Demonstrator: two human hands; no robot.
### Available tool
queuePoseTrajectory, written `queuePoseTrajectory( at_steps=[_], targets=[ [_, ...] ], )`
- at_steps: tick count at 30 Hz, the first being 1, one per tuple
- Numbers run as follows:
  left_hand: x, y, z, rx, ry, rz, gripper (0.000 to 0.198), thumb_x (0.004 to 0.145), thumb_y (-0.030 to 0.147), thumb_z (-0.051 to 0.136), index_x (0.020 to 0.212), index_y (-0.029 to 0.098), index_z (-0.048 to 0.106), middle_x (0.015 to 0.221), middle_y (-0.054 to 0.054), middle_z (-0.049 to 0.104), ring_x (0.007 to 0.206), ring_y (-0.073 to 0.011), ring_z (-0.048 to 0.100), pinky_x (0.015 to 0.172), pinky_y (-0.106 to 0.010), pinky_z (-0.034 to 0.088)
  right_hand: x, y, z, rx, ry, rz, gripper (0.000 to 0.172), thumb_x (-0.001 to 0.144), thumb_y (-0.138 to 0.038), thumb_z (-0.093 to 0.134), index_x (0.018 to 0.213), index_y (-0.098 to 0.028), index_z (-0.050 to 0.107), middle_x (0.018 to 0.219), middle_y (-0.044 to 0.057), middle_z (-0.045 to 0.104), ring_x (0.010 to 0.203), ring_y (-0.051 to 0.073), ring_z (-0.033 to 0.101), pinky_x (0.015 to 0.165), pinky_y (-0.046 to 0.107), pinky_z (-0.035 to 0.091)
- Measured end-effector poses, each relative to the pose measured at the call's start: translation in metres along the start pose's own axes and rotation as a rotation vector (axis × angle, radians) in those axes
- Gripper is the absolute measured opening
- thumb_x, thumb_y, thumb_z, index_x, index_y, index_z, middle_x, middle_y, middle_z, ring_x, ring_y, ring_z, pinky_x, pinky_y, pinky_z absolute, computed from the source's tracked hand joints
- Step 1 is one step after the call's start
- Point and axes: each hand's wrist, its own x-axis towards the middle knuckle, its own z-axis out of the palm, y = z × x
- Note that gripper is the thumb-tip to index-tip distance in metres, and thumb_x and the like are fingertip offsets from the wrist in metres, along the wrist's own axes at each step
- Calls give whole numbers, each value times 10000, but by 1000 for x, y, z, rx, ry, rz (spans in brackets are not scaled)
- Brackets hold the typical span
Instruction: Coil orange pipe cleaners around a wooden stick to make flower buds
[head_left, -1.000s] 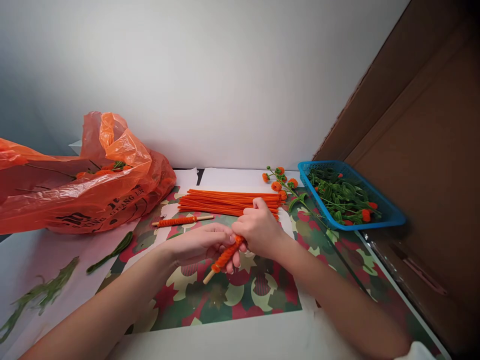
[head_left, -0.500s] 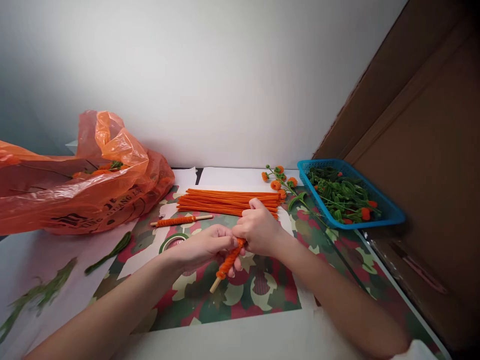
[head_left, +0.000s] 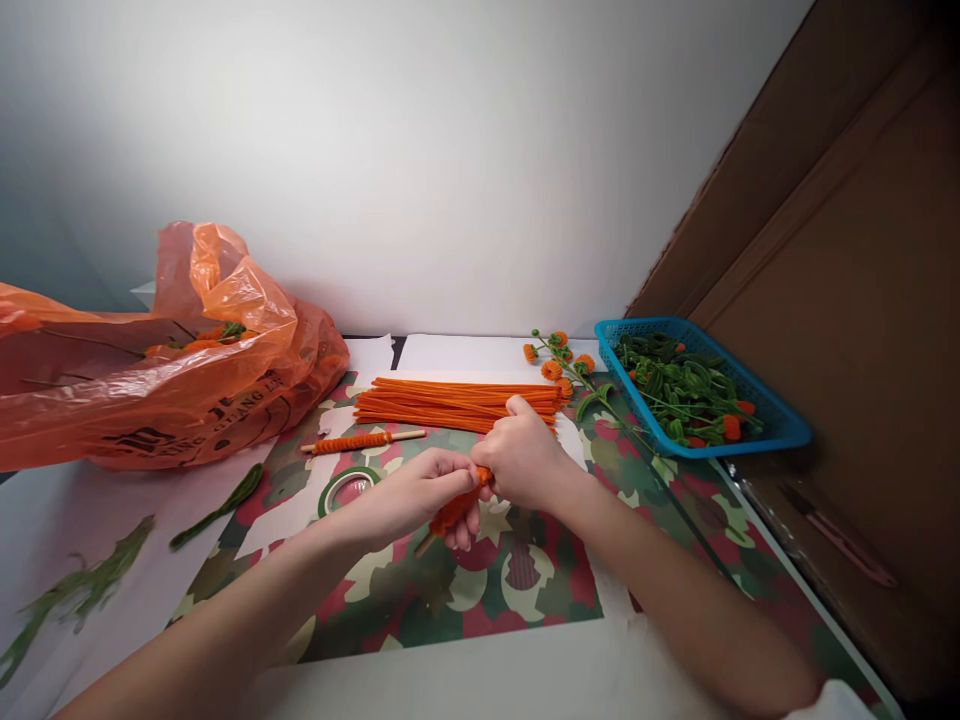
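Note:
My left hand [head_left: 425, 493] is closed around a thin wooden stick wound with fuzzy orange pipe cleaner [head_left: 454, 512]. The stick slants, its bare lower end jutting out under the fingers. At its upper end my right hand [head_left: 525, 455] makes a fist, pressed close to the left fingertips; its grip hides that end. Just beyond my hands lies a bundle of straight orange pipe cleaners [head_left: 427, 402]. A second stick wrapped in orange [head_left: 352, 442] rests left of the bundle. Near my left wrist is a roll of green tape [head_left: 324, 497].
An orange plastic bag [head_left: 225, 410] holding orange flowers stands at the left. A blue basket [head_left: 739, 449] with green stems and orange blooms sits at the right, beside an orange flower spray [head_left: 552, 370]. Green leaf pieces [head_left: 217, 508] lie left; a pink-handled tool [head_left: 847, 550] lies far right.
The wrapped stick has turned slightly in my left hand, its lower end now farther left and higher. My right fist has shifted a little to the right.

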Motion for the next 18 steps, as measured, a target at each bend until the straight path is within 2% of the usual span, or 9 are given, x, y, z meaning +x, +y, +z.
queuePoseTrajectory(
  at_steps=[6, 12, 18],
  targets=[
    [-3, 4, -5, 30, -40, -25, 256, 873, 375, 458, 765, 160, 545, 612, 16, 627, 401, -55, 461, 408, -171, 342, 0, -4, -2, 12, -98, 48, 180, 758, -164, 512, 627, -180, 635, 601, 62, 683, 600, 167, 575, 736, 369, 195],
    [-1, 4, -10, 21, -129, -58, 296, 858, 427, 476, 763, 156, 550, 619, -10, 645, 444, -95, 548, 442, -200, 399, 2, -8, -7, 2, -152, 45, 156, 762, -160, 517, 660, -175, 634, 625, 65, 688, 630, 178, 598, 742, 369, 207],
    [1, 1, -7, 119, -52, -67, 288, 840, 428, 483, 730, 167, 537, 605, -7, 644, 471, -115, 579, 463, -207, 402, 2, -9, -7, 2, -184, 53, 134, 745, -143, 530, 661, -173, 629, 658, 67, 697, 654, 186, 615, 744, 370, 223]
  ],
)
